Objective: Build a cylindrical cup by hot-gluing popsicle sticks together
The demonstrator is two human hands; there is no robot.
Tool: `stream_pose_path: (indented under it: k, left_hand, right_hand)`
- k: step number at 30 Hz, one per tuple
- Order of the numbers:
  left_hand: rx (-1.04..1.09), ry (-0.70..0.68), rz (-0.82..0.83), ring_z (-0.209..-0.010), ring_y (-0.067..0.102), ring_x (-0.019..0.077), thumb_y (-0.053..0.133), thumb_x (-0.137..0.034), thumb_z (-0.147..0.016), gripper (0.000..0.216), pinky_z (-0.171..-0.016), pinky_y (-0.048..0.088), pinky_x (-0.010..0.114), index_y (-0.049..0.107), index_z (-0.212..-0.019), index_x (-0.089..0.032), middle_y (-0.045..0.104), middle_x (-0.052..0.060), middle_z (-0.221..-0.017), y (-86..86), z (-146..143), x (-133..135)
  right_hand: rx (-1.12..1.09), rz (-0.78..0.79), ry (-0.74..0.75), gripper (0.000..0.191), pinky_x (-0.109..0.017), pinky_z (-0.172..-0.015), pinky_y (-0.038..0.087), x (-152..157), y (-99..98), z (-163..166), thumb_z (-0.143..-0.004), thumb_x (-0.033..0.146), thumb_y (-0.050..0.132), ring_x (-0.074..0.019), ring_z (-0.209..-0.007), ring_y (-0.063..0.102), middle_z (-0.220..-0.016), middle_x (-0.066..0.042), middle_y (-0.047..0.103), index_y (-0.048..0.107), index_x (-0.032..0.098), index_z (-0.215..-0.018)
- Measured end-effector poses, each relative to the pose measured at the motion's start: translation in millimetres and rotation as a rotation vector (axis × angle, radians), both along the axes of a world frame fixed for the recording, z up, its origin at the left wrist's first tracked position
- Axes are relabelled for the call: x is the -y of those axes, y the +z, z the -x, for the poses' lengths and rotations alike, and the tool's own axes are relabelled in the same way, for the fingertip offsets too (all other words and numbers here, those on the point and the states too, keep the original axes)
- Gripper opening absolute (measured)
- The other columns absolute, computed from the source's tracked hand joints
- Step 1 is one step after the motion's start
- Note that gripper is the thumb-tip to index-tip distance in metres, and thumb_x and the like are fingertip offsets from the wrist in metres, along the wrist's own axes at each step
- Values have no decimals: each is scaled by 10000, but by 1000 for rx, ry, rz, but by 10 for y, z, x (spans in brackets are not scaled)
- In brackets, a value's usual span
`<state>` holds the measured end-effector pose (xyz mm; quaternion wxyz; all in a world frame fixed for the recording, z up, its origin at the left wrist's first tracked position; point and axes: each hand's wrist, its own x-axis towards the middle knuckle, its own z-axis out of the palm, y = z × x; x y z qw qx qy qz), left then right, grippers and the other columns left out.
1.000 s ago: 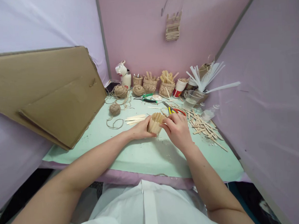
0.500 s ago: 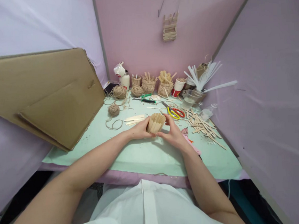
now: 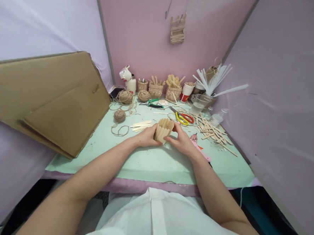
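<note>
Near the yellow-handled scissors [image 3: 176,115], your left grip [image 3: 148,136] and right grip [image 3: 183,141] are clamping a pale, wavy-rimmed wooden cup [image 3: 162,132].

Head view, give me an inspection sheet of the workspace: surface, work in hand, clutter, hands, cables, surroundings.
Surface: pale green table, small specks on it.
Work in hand: wooden cup, tilted.
Clutter: loose sticks heaped at the right; pink tool, partly hidden.
Hands: left hand and right hand hold the wooden cup from opposite sides.
Cables: thin white cord below the table's right side; cannot tell if a cable.
Surroundings: pink wall behind, cardboard at the left.
</note>
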<state>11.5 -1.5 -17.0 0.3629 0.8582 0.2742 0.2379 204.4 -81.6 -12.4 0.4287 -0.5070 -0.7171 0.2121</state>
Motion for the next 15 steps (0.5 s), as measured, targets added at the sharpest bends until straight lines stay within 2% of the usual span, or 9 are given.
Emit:
stream_pose_path:
  k: [3, 9, 15]
  left_hand:
    - [-28, -51, -12, -1078, 597, 290, 736, -313, -629, 747, -888, 482, 369, 445, -1303, -174, 628, 92, -1199, 16, -4, 7]
    - [-48, -25, -21, -1056, 600, 293, 734, -322, -629, 759, -861, 486, 368, 431, -1309, -177, 628, 93, -1180, 5, -5, 10]
    - [-13, -55, 11, -1047, 601, 271, 722, -300, -631, 752, -859, 489, 352, 434, -1315, -182, 618, 80, -1194, 15, -2, 16]
  right_hand:
    - [10, 3, 1, 612, -425, -1002, 437, 6, 3, 2, -798, 278, 680, -248, -1157, 555, -1289, -98, 563, 405, 231, -1343]
    - [28, 20, 1, 619, -429, -1006, 428, 20, 11, 4, -809, 274, 661, -251, -1164, 553, -1291, -97, 563, 383, 240, -1362]
    - [36, 4, 25, 690, -434, -1021, 420, 22, 12, 3, -798, 304, 684, -257, -1191, 539, -1330, -111, 538, 349, 237, -1398]
